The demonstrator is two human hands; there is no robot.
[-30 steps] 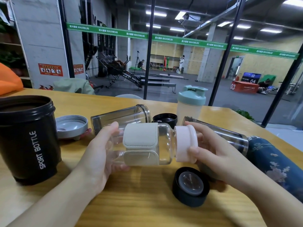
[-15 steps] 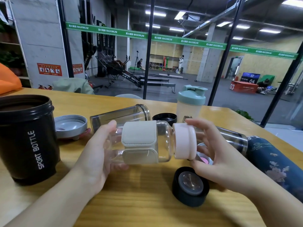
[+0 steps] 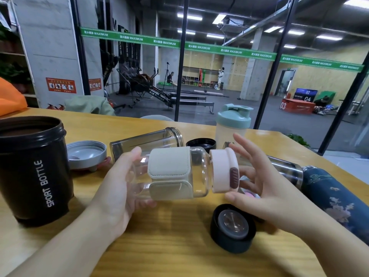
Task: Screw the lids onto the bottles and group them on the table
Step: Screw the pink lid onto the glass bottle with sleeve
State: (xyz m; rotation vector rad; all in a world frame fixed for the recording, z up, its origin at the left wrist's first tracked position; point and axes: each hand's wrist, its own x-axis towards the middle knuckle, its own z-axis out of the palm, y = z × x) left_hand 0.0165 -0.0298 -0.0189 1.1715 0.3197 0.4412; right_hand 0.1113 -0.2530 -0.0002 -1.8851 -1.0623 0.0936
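While the left hand (image 3: 119, 188) grips the clear glass bottle (image 3: 175, 174) around its base end and holds it level above the wooden table (image 3: 159, 246), the pink lid (image 3: 223, 170) sits on the bottle's mouth, pointing toward the right hand (image 3: 257, 188). Holding the bottle sideways at chest height likely lets one hand brace the body while the other turns the cap. The right hand is spread wide, fingers straight and fanned around the lid's end, holding nothing; whether a fingertip touches the lid cannot be told. That looks like a release between twists, or a check that the cap is seated. A grey fabric sleeve (image 3: 169, 172) wraps the bottle's middle.

Around it, much remains uncapped. A black sport bottle (image 3: 34, 172) stands open at the left, with a grey lid (image 3: 85, 154) lying upturned beside it. A smoky clear bottle (image 3: 145, 142) lies on its side behind, near a small black cap (image 3: 201, 143). Just below the right hand, a black lid with a metal insert (image 3: 232, 228) rests upturned, and it could be knocked as the bottle comes down. A steel-necked bottle (image 3: 283, 168) and a blue patterned flask (image 3: 337, 198) lie at the right. Only the green-lidded shaker (image 3: 232, 124) stands closed at the far edge.
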